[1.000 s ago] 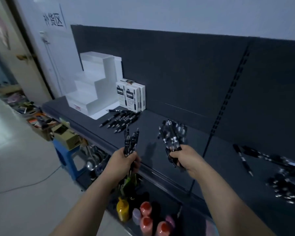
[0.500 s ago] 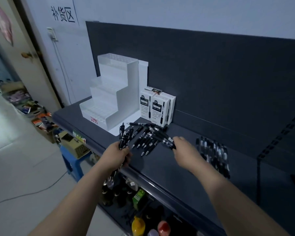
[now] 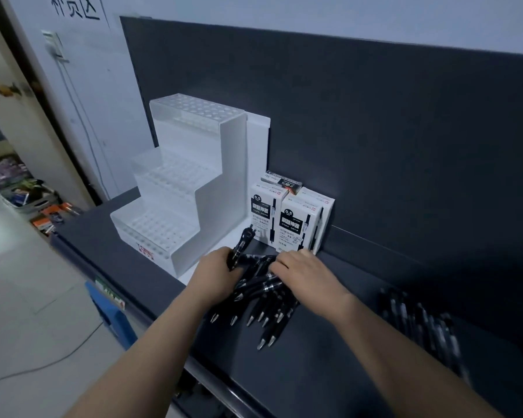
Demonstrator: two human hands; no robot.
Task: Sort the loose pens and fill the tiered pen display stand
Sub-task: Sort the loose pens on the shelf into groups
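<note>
left hand [image 3: 216,276] reaches in from the near side, fingers curled tight round a small bunch [image 3: 241,247] of pens. these stand nearly upright, clicker ends up, leaning toward the boxes [image 3: 290,220]. right hand [image 3: 304,277] lies palm down with fingers fairly straight, resting on the heap [image 3: 255,292] on the shelf [image 3: 314,381] and gripping nothing. the heap's pens lie front to back, tips toward the near edge, just right of the stand [image 3: 175,203].

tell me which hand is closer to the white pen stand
Left. The left hand holds pens right beside the stand; the right hand lies on the pen pile farther right, before the boxes.
</note>
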